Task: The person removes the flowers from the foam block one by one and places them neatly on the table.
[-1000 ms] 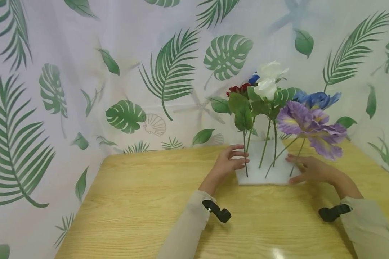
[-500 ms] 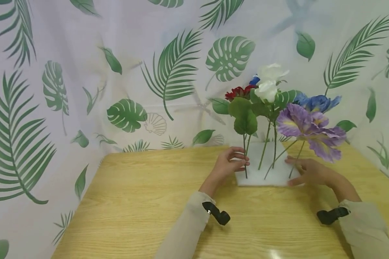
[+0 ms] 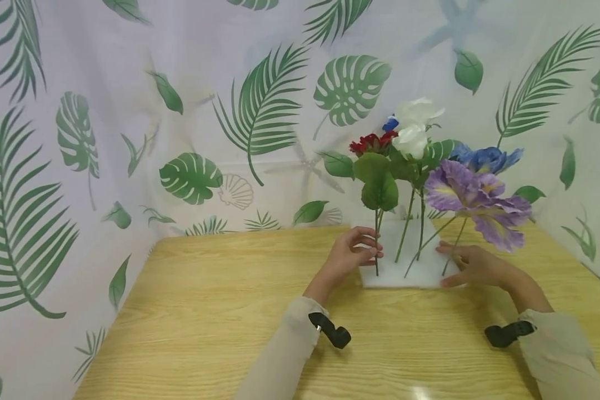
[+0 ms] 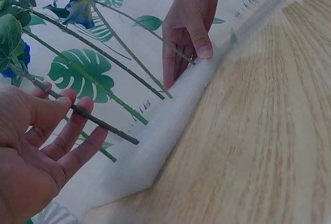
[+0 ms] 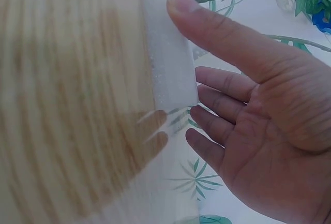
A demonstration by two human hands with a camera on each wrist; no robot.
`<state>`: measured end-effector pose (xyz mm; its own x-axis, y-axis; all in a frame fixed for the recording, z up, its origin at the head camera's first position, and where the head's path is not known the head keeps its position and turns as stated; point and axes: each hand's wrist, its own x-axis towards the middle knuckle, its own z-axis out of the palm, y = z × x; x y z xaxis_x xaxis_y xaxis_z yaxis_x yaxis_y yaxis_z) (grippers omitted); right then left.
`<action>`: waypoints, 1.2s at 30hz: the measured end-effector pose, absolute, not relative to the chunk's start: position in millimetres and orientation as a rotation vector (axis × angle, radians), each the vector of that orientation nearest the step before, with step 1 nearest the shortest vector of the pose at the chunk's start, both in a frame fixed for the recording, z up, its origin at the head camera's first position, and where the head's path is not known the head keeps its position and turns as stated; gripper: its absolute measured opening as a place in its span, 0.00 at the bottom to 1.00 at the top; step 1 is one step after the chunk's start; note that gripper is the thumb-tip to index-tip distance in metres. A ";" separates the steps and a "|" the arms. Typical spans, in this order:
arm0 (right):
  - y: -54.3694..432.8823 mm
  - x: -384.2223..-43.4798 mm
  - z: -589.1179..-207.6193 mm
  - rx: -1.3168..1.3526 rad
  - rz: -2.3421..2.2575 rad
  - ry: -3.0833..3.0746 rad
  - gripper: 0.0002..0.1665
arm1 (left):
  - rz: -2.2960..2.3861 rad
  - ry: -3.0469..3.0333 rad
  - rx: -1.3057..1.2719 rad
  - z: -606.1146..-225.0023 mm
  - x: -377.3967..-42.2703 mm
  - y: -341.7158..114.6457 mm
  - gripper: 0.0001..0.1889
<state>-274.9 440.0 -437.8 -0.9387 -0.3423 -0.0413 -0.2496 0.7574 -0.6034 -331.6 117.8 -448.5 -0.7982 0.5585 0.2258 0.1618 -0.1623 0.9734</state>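
Several artificial flowers stand stuck in a white foam board (image 3: pixel 397 279) on the table. A red flower (image 3: pixel 367 144) is at the left, white blooms (image 3: pixel 412 140) in the middle, and a blue flower (image 3: pixel 487 159) behind a large purple one (image 3: pixel 502 214) at the right. My left hand (image 3: pixel 346 256) pinches the leftmost dark stem (image 4: pixel 115 130) low down, thumb and fingertips against it. At the board's front right corner, my right hand (image 3: pixel 482 268) rests with its thumb on the front edge and its fingers fairly straight along the side.
The wooden table (image 3: pixel 220 311) runs left and forward of the board. Close behind it hangs a leaf-print curtain (image 3: pixel 280 194), which also lines both sides. Black wrist devices (image 3: pixel 510 333) sit on both sleeves. The tall blooms lean out over the right hand.
The leaves and red flower on the left have turned slightly and their stems have drawn closer together. Both hands stay at the same places on stem and board; the view has shifted a little.
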 end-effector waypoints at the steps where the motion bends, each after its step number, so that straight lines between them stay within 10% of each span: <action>1: 439.2 -275.0 -437.5 -0.477 -0.930 2.805 0.51 | 2.043 1.822 0.839 -448.6 -332.0 117.3 0.17; 36: 436.4 -273.7 -436.5 -0.469 -0.919 2.812 0.52 | 2.064 1.978 0.986 -443.7 -324.8 118.6 0.09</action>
<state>-273.7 436.4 -436.5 -0.9405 -0.3373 -0.0416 -0.2476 0.7638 -0.5960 -324.8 118.6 -443.7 -0.7812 0.5052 0.3667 0.3448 -0.1404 0.9281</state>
